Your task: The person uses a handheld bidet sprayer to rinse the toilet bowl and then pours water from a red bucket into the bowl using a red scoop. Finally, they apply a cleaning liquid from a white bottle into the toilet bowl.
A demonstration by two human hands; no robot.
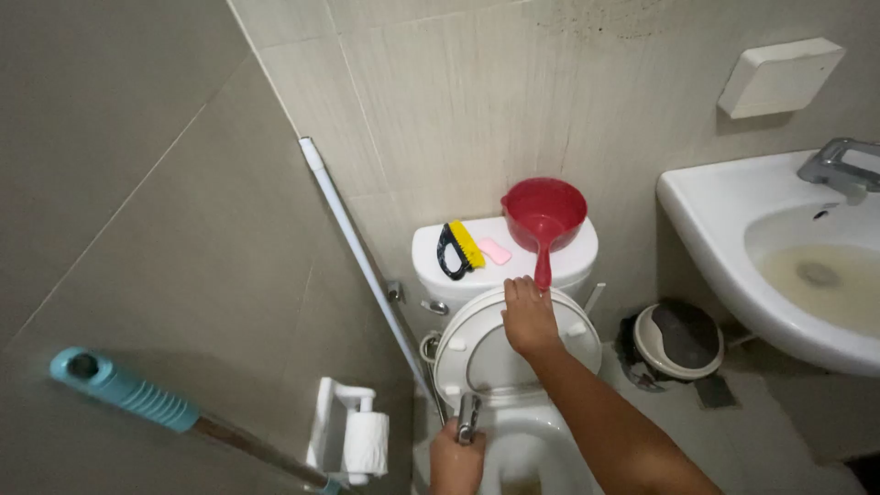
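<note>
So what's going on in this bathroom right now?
A person stands over a toilet with its seat and lid raised. The right hand rests on the top edge of the raised seat, just below the handle of a red dipper sitting on the tank. The left hand grips a metal spray nozzle over the bowl. A yellow brush and pink soap also lie on the tank.

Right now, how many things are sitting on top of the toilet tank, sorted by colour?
Red: 1, the dipper
Yellow and black: 1, the scrub brush
Pink: 1, the small flat bar
Total: 3 on the toilet tank
</note>
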